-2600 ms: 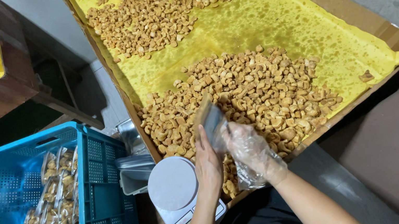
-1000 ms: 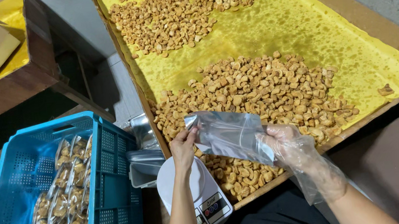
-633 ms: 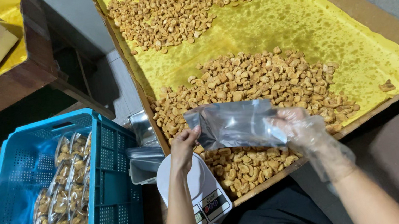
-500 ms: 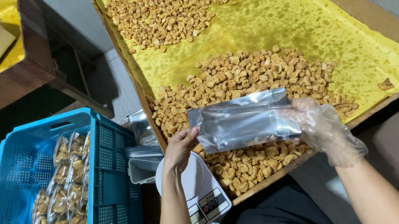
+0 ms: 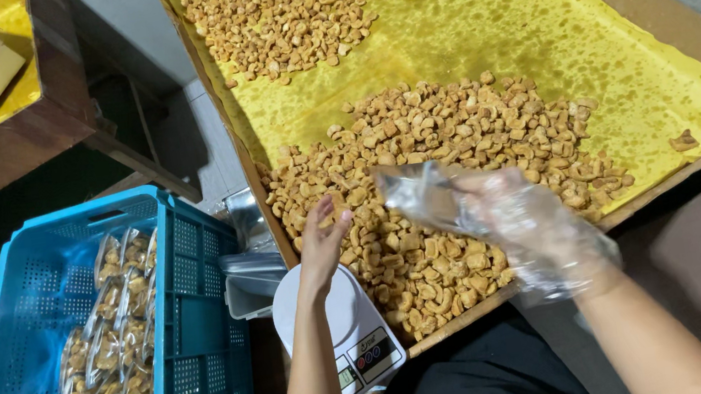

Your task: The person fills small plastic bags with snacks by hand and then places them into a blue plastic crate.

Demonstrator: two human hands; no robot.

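Crinkled clear plastic pouch (image 5: 420, 200), glossy and silvery where it catches the light, hangs pinched in the right hand (image 5: 527, 231), which wears a loose, wrinkled transparent glove and is closed on the pouch's near edge. The pouch sits just above the nearer heap of golden-brown, knobbly fried snack pieces (image 5: 449, 173). Left of the pouch, the bare left hand (image 5: 322, 243) has its fingers curled over the same heap, thumb and fingertips drawn together among the pieces; whether it has any pinched I cannot tell. The pieces lie on a yellow, oil-spotted paper liner (image 5: 528, 22) inside a shallow brown cardboard tray (image 5: 667, 20), with a second heap at the tray's far end. Below the left hand, against the tray's near edge, stands a white digital kitchen scale with a round platform (image 5: 332, 320). Well left of the pouch is a blue perforated plastic crate (image 5: 196, 340) holding rows of filled shiny packets (image 5: 105, 354).
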